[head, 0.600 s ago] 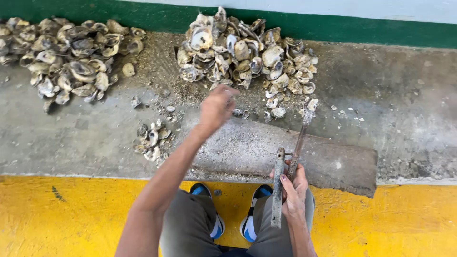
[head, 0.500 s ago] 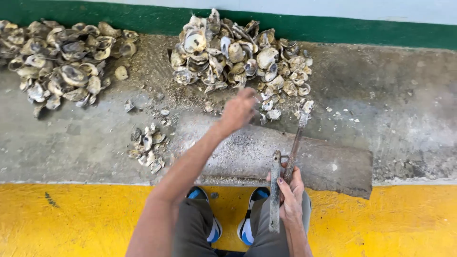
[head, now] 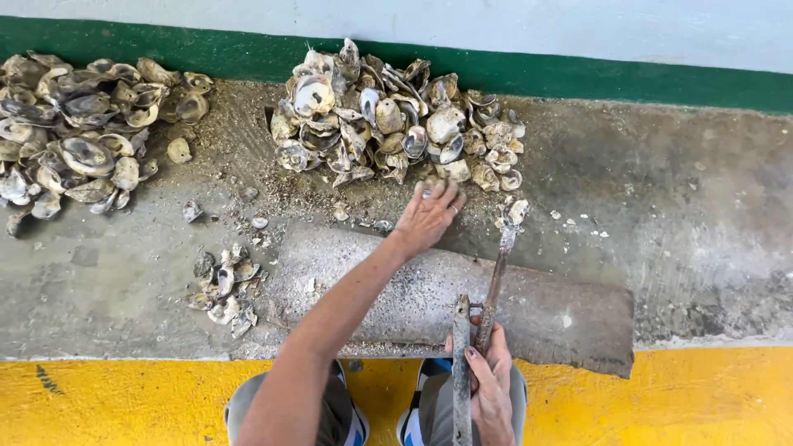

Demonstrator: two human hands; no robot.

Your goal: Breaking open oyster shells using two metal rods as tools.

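Note:
My left hand (head: 428, 216) stretches forward with its fingers spread, touching the near edge of a middle heap of oyster shells (head: 388, 124) on the concrete floor. I cannot tell whether it grips a shell. My right hand (head: 489, 381) is near my knees, closed around the handle of a long rusty metal tool (head: 494, 285). The tool's tip points away from me, with a shell (head: 517, 211) at its end. A flat grey stone slab (head: 529, 306) lies under the tool.
A second, larger heap of shells (head: 78, 132) lies at far left. A small cluster of shell pieces (head: 225, 285) sits left of the slab. A green-based wall (head: 619, 78) runs behind the heaps. A yellow painted strip (head: 694, 396) borders the near floor.
My left hand has reached further forward and right, from above the slab to the edge of the middle shell heap. The right hand and tool have stayed put.

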